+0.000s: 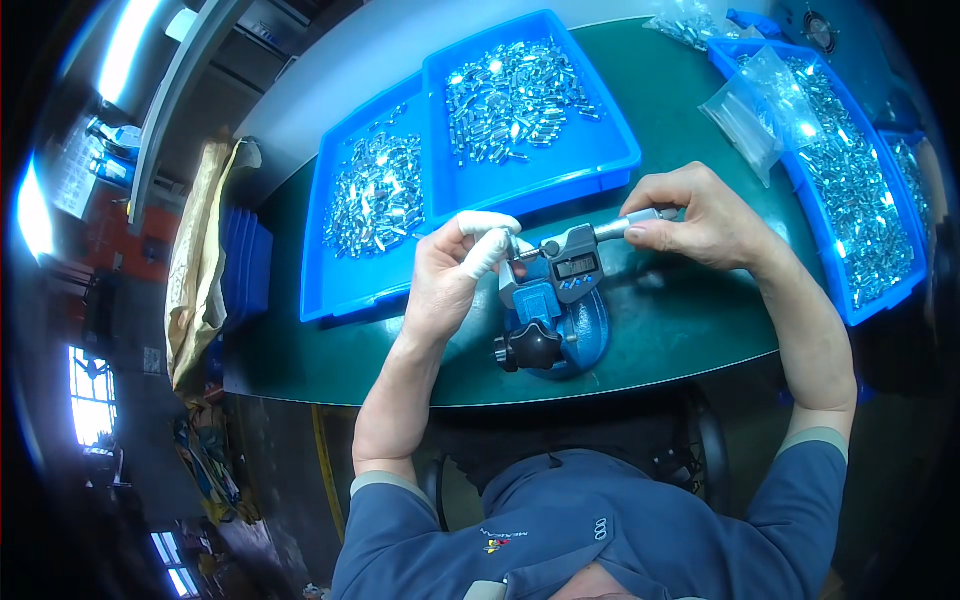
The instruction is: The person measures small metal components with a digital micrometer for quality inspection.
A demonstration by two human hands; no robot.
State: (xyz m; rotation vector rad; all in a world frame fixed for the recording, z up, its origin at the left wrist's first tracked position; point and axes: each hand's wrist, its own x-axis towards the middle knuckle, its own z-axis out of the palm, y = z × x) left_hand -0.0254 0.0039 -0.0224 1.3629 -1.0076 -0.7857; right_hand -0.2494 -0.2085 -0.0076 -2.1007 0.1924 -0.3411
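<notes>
A digital micrometer (pixel 577 264) with a small display is held in a blue stand (pixel 592 335) that has a black knob (pixel 535 346). White coverings wrap the thumb and index finger of my left hand (pixel 446 268). Those two fingers pinch a small shiny metal part (pixel 514 243) at the micrometer's jaws; the fingertips partly hide it. On the other side, the thumb and fingers of my right hand (pixel 708 222) close round the silver thimble (pixel 640 222) of the micrometer.
Beyond my hands, two blue trays (pixel 560 187) (pixel 345 292) hold many small metal parts on the green table (pixel 690 330). Another full blue tray (pixel 905 288) stands at the right, with clear plastic bags (pixel 745 118) on it. Brown paper sacking (pixel 200 260) and stacked blue bins (pixel 250 265) are at the left.
</notes>
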